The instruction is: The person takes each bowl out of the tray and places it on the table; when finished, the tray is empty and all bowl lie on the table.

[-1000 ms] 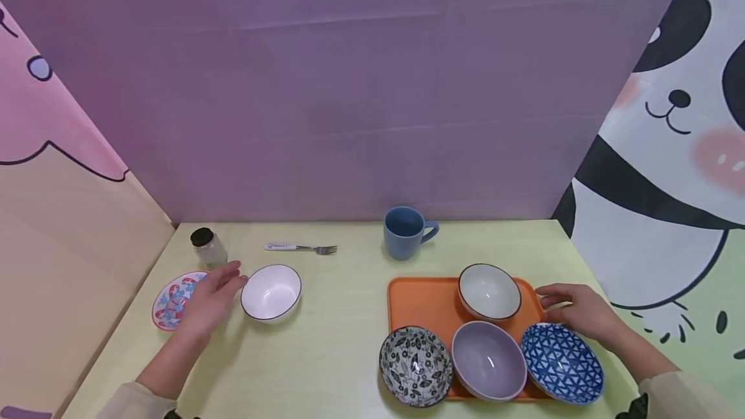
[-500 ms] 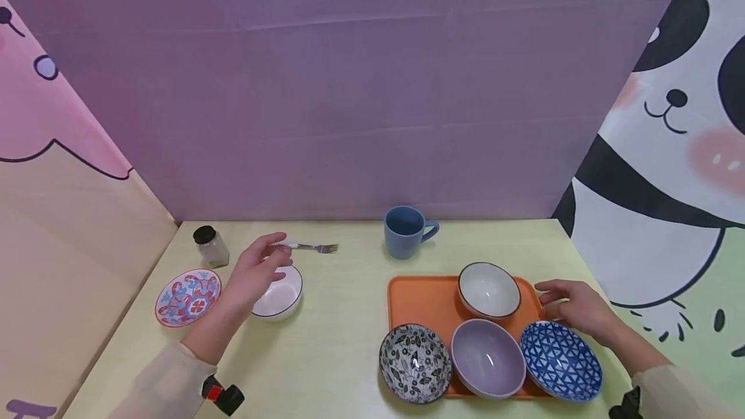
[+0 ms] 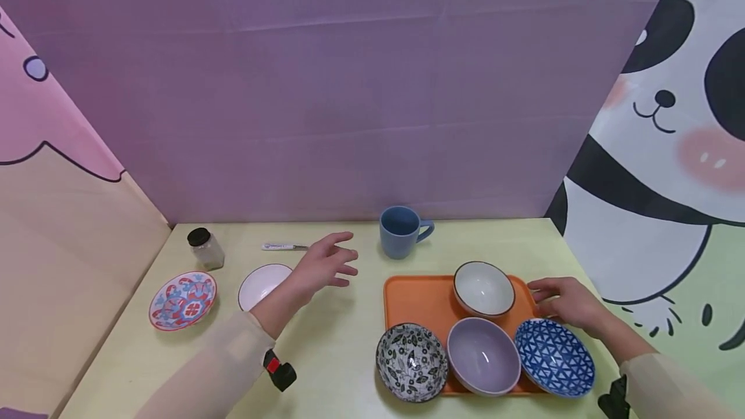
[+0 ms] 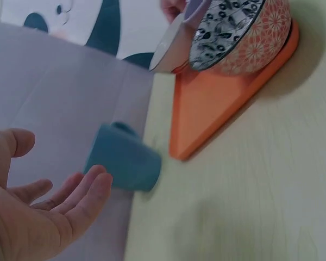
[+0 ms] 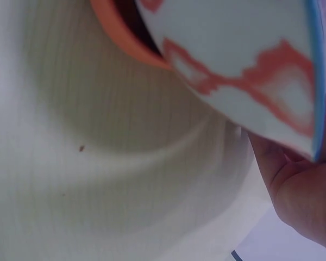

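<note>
My left hand point(image 3: 326, 264) hangs in the air over the table, its fingers spread and holding nothing. It lies to the left of a blue mug point(image 3: 398, 233), which stands upright with its handle to the right; in the left wrist view the fingertips overlap the mug point(image 4: 125, 160). The right hand point(image 3: 567, 302) is at the right rim of an orange tray point(image 3: 404, 296), just behind a blue-and-white triangle-patterned bowl point(image 3: 554, 357). Its fingers look relaxed, and the bowl point(image 5: 250, 70) hides part of them in the right wrist view. Whether they touch the tray I cannot tell.
A dark-rimmed white bowl point(image 3: 484, 288), a lilac bowl point(image 3: 484, 355) and a black-and-white floral bowl point(image 3: 412, 362) crowd the tray. To the left are a black-lidded jar point(image 3: 206, 249), a red-and-blue patterned dish point(image 3: 183, 300), a fork point(image 3: 282, 246) and another white bowl point(image 3: 262, 283).
My left hand has moved right, from beside the patterned dish, past the left white bowl and over the fork's tines, toward the mug. The right hand has stayed by the tray.
</note>
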`<action>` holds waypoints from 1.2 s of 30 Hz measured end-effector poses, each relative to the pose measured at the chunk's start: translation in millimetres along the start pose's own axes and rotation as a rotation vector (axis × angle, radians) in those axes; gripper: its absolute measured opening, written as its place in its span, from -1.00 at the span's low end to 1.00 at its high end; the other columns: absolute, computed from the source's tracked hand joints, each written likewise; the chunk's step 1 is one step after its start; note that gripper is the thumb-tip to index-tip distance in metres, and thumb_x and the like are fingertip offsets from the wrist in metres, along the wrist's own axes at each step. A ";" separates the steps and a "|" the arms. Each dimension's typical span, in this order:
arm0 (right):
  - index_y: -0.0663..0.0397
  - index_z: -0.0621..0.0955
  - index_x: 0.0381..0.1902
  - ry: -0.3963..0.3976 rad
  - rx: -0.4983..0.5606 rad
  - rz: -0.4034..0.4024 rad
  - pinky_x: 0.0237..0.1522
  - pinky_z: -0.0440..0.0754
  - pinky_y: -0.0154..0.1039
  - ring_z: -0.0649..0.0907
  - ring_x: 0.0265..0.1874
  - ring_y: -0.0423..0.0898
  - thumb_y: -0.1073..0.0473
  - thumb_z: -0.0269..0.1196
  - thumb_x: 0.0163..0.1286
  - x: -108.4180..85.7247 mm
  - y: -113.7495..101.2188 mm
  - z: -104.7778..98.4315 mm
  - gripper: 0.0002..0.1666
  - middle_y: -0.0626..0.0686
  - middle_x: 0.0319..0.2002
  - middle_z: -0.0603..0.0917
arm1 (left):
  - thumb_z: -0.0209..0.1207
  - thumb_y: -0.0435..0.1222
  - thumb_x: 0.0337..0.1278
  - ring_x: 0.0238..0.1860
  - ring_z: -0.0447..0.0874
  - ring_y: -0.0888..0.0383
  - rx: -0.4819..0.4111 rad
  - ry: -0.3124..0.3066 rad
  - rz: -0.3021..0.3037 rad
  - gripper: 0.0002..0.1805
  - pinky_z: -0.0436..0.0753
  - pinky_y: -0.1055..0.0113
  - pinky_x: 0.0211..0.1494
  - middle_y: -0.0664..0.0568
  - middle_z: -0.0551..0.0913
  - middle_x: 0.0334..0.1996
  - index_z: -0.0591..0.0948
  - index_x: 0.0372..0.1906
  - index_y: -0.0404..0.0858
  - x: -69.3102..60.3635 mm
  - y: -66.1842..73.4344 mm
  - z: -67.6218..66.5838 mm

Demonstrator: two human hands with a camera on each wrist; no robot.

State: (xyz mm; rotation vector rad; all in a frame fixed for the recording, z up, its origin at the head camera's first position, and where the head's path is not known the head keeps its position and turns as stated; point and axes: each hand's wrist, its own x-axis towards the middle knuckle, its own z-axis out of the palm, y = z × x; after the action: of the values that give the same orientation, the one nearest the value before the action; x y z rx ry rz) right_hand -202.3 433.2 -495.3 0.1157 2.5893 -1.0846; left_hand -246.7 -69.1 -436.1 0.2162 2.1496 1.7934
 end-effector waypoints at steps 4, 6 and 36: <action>0.42 0.42 0.39 0.003 -0.006 0.002 -0.12 0.82 -0.03 0.73 -0.13 0.04 0.41 0.25 0.31 -0.5 -0.7 0.4 -0.33 0.38 0.08 0.63 | 0.17 -0.10 0.45 0.02 0.77 -0.17 0.003 -0.082 -0.006 -0.36 0.81 0.03 0.00 -0.20 0.63 0.20 0.33 0.53 -0.11 14.4 -0.8 21.7; 0.42 0.42 0.39 0.000 -0.004 0.007 -0.13 0.82 -0.03 0.73 -0.14 0.03 0.41 0.25 0.31 -0.6 -1.0 0.4 -0.33 0.39 0.08 0.63 | 0.18 -0.10 0.44 -0.01 0.78 -0.13 0.004 -0.117 -0.014 -0.34 0.81 0.04 -0.01 -0.20 0.63 0.18 0.32 0.54 -0.14 20.7 -0.7 33.1; 0.42 0.44 0.36 0.008 -0.042 0.032 -0.17 0.83 -0.08 0.70 -0.16 0.04 0.42 0.28 0.30 0.3 -6.0 1.0 -0.34 0.38 0.04 0.63 | 0.33 -0.16 0.31 0.00 0.78 -0.08 0.059 -0.265 -0.202 -0.28 0.79 0.01 0.05 -0.14 0.69 0.12 0.38 0.51 -0.18 80.2 -12.3 142.0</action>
State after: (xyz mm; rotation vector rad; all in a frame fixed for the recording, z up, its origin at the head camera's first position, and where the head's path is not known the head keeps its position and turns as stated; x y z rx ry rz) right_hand -203.5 428.2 -492.0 0.1514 2.6068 -1.0205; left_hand -271.2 85.9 -482.0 0.2283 1.9625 1.5004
